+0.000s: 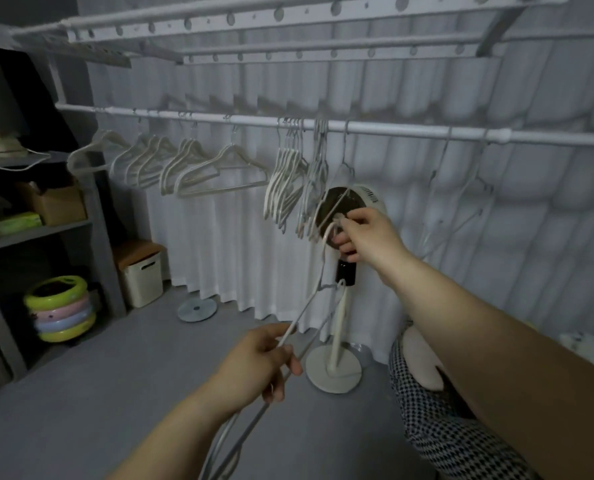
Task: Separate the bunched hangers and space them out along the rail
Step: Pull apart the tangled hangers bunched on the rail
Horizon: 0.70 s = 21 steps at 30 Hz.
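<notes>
The rail (219, 117) runs across the room in front of a white curtain (219, 237). On its left part, pale hangers (198, 168) hang spread out, singly or in small groups. Nearer the middle a tight bunch (286, 181) hangs hooked close together, with a second thinner bunch (318, 174) just beside it on the right. Further right, a few wire hangers (461, 188) hang apart. A loose hanger (318, 285) is off the rail, held slanted below the bunches. The left hand (271, 362) has its fingers curled around the loose hanger's lower end, and the right hand (364, 233) pinches its upper end between thumb and curled fingers, close to the bottom of the thinner bunch. A standing fan (368, 197) is right behind the right hand. A shelf unit (39, 230) stands at the left wall.
</notes>
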Each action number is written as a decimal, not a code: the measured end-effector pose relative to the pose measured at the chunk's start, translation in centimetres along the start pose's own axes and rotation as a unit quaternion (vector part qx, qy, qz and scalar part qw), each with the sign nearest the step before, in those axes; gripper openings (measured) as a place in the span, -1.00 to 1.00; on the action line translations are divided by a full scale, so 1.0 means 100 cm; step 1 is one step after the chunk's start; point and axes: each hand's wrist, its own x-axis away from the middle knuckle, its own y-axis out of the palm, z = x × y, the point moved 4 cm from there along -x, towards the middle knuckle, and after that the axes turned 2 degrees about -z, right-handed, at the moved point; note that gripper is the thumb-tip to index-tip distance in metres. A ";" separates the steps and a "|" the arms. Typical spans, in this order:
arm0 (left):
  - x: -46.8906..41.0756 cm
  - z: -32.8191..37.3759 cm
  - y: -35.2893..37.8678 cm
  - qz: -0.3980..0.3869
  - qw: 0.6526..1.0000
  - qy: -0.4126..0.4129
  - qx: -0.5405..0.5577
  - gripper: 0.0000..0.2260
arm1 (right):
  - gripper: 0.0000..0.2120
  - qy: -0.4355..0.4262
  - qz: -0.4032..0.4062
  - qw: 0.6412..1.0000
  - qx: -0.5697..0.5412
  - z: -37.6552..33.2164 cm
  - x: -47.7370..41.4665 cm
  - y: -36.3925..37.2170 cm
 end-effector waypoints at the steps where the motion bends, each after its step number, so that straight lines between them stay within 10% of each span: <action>1: -0.009 0.004 0.003 -0.001 1.000 0.007 0.007 -0.79 | -0.70 -0.026 0.015 0.997 0.076 0.002 -0.006 -0.013; 7: -0.084 0.040 0.026 -0.005 0.998 0.046 0.042 -0.76 | -0.71 -0.075 0.065 0.909 0.406 0.014 -0.062 -0.101; 21: -0.245 0.124 0.077 0.040 0.987 0.142 0.063 -0.71 | -0.65 -0.178 -0.019 0.878 0.444 0.066 -0.168 -0.159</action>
